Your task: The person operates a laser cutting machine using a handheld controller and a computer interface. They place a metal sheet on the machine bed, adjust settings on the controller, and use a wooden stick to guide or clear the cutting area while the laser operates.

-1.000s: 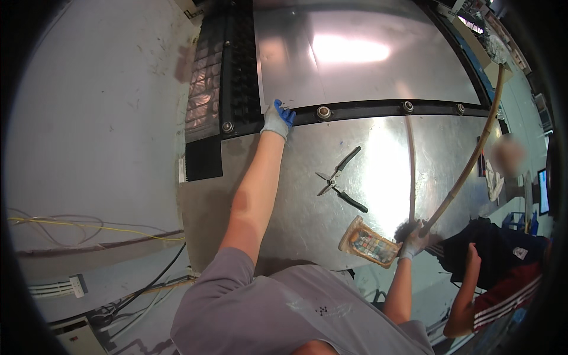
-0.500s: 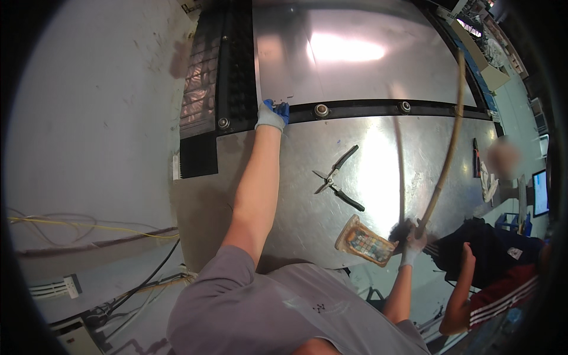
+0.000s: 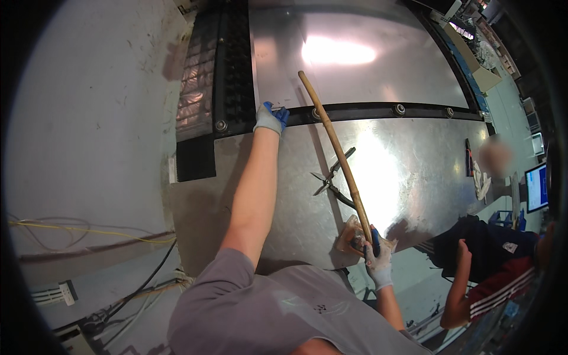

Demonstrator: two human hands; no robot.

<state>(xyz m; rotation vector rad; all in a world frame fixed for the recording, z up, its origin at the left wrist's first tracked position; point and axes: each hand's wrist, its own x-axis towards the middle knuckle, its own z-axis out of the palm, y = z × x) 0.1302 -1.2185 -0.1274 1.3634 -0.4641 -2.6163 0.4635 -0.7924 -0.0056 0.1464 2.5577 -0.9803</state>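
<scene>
My left hand [image 3: 271, 117], in a grey glove with blue fingers, is closed at the near left corner of a shiny metal sheet [image 3: 355, 83]. Its fingers curl over the edge there. A long, slightly bent wooden stick [image 3: 338, 152] is gripped near its lower end by my gloved right hand [image 3: 378, 261]. The stick slants up and left, its far tip above the sheet. Beneath it, black-handled shears [image 3: 329, 180] lie spread on the metal table [image 3: 296, 222]. A tan-rimmed box or tray [image 3: 345, 241] at the near edge is partly covered by my right hand and the stick.
A black rail with ball rollers [image 3: 399, 110] borders the sheet. Red-and-black pliers [image 3: 468, 157] and a pale glove [image 3: 481, 184] lie at the table's right. Another person in a dark red sleeve [image 3: 503, 290] is close on the right. A grey wall [image 3: 94, 130] stands left.
The stick has swung from the right side to the left, now crossing over the shears. My right hand has moved left, in front of the tray. My left hand has stayed at the sheet's corner.
</scene>
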